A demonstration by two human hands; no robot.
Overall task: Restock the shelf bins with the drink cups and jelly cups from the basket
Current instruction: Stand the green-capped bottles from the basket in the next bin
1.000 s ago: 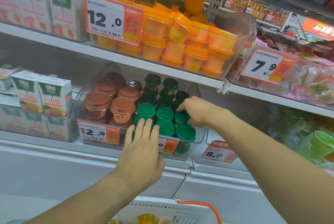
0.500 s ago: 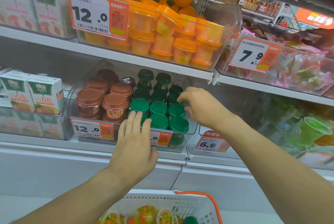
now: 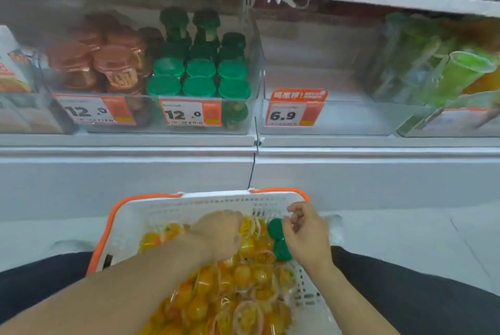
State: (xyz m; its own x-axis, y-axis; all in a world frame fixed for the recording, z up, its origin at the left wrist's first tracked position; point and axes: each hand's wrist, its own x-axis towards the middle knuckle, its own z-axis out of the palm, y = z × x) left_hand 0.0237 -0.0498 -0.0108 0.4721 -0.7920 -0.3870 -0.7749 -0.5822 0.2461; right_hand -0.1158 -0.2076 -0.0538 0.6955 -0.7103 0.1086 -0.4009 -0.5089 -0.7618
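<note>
Reaching into basket below white shelf, both hands.

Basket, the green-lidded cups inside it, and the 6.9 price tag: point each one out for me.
basket (image 3: 189, 200): head view, on its white far wall.
green-lidded cups (image 3: 275, 228): head view, on the upper cup's green lid, beside the right hand.
6.9 price tag (image 3: 295, 110): head view, on the tag's middle.

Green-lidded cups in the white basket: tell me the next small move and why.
Probably close the right hand on the upper green-lidded drink cup in the white plastic basket and lift it. Its curled fingers hover right beside that lid, holding nothing, with a second green lid just below. The clear shelf bin above holds matching green-lidded cups.
</note>
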